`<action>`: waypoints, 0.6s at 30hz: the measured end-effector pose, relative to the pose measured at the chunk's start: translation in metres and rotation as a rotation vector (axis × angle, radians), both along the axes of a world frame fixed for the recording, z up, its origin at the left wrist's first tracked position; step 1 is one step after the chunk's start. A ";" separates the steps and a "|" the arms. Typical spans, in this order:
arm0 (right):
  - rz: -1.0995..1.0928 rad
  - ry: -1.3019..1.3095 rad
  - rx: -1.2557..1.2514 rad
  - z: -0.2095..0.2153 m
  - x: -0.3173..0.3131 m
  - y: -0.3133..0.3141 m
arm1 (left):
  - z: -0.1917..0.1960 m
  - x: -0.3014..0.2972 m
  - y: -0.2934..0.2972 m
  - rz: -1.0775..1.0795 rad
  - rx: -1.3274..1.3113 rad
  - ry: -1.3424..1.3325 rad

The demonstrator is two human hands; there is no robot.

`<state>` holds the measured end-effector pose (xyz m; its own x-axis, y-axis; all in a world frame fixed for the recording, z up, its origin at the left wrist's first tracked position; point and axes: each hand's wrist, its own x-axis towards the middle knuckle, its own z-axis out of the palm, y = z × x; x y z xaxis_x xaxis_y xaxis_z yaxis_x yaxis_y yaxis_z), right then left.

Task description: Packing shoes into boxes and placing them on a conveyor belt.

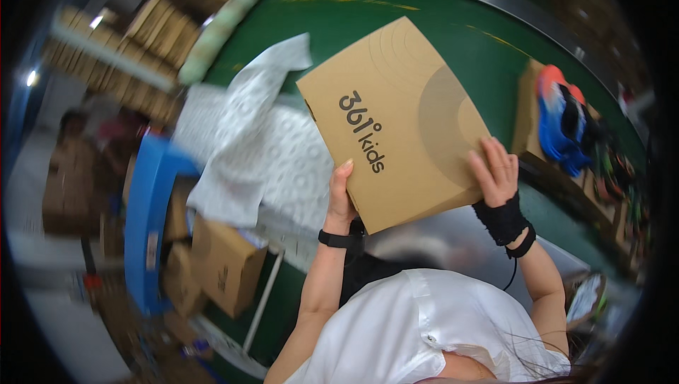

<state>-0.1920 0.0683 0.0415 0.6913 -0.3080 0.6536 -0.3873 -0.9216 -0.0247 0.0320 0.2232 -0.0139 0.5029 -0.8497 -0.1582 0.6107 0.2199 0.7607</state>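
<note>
- A tan cardboard box (414, 172), apparently closed, its broad face marked with black lettering, thin arcs and a darker round patch.
- Seen here turned aslant, one corner pointing away, between left hand (342, 195) and right hand (497, 173).

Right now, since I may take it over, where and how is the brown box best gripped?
Probably hold the brown box by its two long sides near the far end, one palm each, coming from the far side: it is broad, flat-faced and straight-edged, and the left hand and right hand are both toward the near end.
</note>
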 end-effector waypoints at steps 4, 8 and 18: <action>0.341 -0.136 0.422 -0.017 0.018 0.006 | 0.031 -0.029 0.094 0.408 0.066 -0.070; 0.416 -0.025 0.557 -0.022 0.057 0.023 | 0.039 -0.067 0.179 0.809 0.220 -0.096; 0.728 0.215 0.985 -0.063 0.234 0.104 | 0.036 -0.181 0.352 1.381 0.234 0.107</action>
